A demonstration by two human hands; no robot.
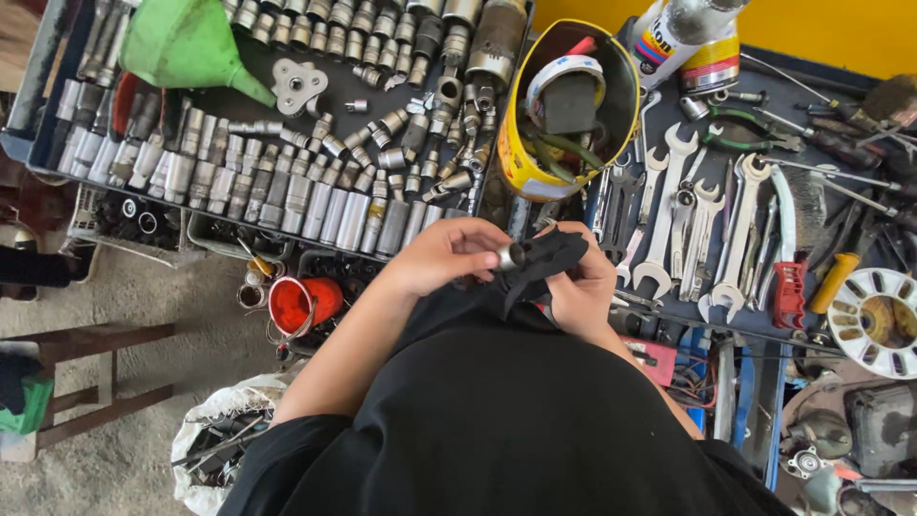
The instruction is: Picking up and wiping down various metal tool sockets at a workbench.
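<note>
The black cloth hides most of the small metal piece — only its end shows. The green funnel is cut off at the top edge.

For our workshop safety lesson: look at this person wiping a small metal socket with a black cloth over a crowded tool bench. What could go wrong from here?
1. The socket is pinched only at the fingertips of the left hand; it could slip and drop among the wrenches.
2. The black cloth, held by the right hand, hangs loose and might snag on nearby tools.
3. The yellow can is tipped beside the hands; a bump may spill its contents.
</note>
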